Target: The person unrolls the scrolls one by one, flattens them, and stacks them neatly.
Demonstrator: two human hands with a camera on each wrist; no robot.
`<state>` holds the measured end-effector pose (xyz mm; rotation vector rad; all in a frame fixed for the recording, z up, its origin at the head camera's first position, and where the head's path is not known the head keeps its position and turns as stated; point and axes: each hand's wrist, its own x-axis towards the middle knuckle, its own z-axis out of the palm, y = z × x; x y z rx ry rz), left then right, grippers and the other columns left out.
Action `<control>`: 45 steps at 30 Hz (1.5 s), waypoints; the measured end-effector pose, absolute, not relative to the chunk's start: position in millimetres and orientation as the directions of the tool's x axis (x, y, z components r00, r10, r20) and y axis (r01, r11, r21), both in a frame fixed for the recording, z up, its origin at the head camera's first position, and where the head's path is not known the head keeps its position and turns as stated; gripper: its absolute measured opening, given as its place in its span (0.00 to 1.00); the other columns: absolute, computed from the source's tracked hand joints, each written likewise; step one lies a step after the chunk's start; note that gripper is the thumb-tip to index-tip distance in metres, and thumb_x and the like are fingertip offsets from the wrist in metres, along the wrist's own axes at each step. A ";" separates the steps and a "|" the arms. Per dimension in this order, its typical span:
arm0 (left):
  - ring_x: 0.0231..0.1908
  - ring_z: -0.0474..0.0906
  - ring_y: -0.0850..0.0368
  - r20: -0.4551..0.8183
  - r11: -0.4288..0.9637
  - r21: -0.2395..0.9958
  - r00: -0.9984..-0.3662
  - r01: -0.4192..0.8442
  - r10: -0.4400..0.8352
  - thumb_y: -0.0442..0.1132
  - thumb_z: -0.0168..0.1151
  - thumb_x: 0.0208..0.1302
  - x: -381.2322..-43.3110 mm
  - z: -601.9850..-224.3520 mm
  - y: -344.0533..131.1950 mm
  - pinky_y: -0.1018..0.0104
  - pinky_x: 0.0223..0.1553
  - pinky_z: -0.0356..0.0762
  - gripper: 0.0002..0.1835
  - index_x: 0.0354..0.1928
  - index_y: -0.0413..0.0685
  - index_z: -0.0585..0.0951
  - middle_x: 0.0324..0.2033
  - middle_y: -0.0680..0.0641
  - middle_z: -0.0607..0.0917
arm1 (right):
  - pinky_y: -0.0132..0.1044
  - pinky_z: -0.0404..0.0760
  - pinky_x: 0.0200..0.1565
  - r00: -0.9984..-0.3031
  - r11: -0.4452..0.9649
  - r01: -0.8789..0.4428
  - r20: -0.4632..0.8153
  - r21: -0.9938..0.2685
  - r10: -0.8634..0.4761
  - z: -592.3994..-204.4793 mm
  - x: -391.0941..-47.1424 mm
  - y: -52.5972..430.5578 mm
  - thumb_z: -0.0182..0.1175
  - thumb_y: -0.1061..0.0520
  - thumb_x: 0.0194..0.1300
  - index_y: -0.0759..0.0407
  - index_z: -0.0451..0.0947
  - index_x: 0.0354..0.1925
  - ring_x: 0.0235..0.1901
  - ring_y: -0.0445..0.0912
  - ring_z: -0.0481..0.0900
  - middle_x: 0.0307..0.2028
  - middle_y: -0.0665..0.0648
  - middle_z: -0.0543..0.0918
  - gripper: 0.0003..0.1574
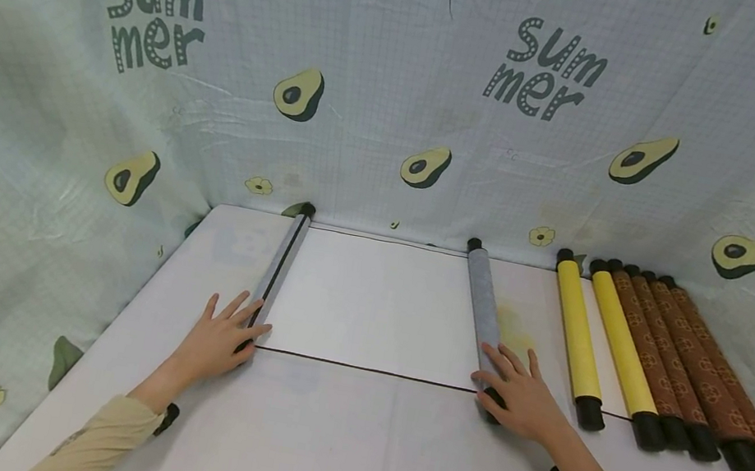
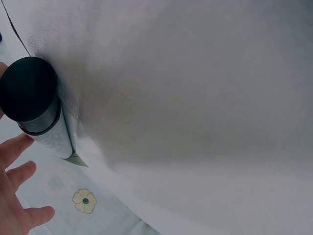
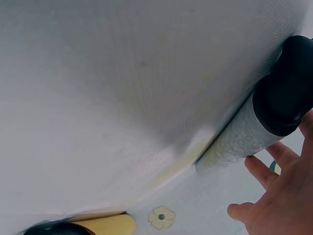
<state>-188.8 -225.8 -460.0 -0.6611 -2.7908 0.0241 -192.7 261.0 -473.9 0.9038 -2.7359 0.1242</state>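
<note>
In the head view my left hand (image 1: 219,338) lies with fingers spread over the near end of a grey roll (image 1: 285,253) with black end caps. A dark line runs along this roll's length. My right hand (image 1: 522,393) rests, fingers spread, on the near end of a second grey roll (image 1: 482,295), which is also black-capped. The left wrist view shows the left roll's black cap (image 2: 29,90) beside the fingers. In the right wrist view, fingertips touch the right roll's pale patterned side (image 3: 239,142), just past its black cap (image 3: 281,93).
Two yellow rolls (image 1: 579,332) (image 1: 623,335) and several brown patterned rolls (image 1: 695,355) lie at the right of the white table (image 1: 327,444). A dark line (image 1: 363,368) crosses the tabletop. Behind hangs an avocado-print cloth (image 1: 379,44).
</note>
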 end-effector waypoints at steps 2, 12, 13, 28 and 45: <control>0.62 0.59 0.40 0.267 0.895 -0.084 -0.855 0.438 0.444 0.42 0.58 0.56 -188.4 -460.6 -226.3 0.33 0.55 0.54 0.15 0.47 0.56 0.80 0.58 0.42 0.71 | 0.67 0.49 0.56 -0.778 0.808 -0.590 0.266 0.002 -0.569 -473.7 -192.2 261.9 0.57 0.45 0.57 0.45 0.78 0.45 0.61 0.58 0.60 0.61 0.58 0.66 0.17; 0.62 0.60 0.40 0.300 0.901 -0.075 -0.852 0.428 0.430 0.44 0.60 0.54 -184.4 -461.8 -230.6 0.32 0.55 0.54 0.14 0.43 0.52 0.81 0.58 0.40 0.71 | 0.67 0.48 0.57 -0.804 0.829 -0.560 0.252 -0.014 -0.539 -473.8 -187.9 264.7 0.57 0.45 0.57 0.46 0.76 0.44 0.61 0.59 0.60 0.63 0.60 0.63 0.16; 0.62 0.59 0.40 0.302 0.901 -0.075 -0.852 0.427 0.428 0.45 0.60 0.54 -184.3 -461.9 -231.1 0.33 0.55 0.53 0.14 0.43 0.52 0.81 0.58 0.40 0.70 | 0.67 0.49 0.57 -0.804 0.829 -0.559 0.254 -0.016 -0.537 -473.5 -187.5 264.8 0.57 0.45 0.57 0.47 0.76 0.44 0.61 0.59 0.60 0.63 0.60 0.63 0.16; 0.63 0.57 0.41 0.286 0.897 -0.081 -0.852 0.434 0.438 0.45 0.61 0.52 -184.4 -462.1 -238.5 0.32 0.55 0.52 0.18 0.47 0.50 0.77 0.59 0.43 0.71 | 0.68 0.49 0.56 -0.820 0.844 -0.536 0.246 -0.014 -0.517 -469.5 -186.2 266.8 0.58 0.46 0.57 0.46 0.75 0.43 0.60 0.58 0.62 0.62 0.60 0.64 0.15; 0.61 0.61 0.40 0.305 0.892 -0.086 -0.841 0.443 0.447 0.42 0.62 0.51 -183.1 -460.8 -242.6 0.32 0.54 0.54 0.20 0.49 0.49 0.77 0.57 0.43 0.73 | 0.67 0.51 0.56 -0.814 0.841 -0.541 0.258 -0.014 -0.520 -472.0 -185.9 271.2 0.59 0.48 0.56 0.50 0.74 0.44 0.60 0.57 0.63 0.62 0.59 0.66 0.17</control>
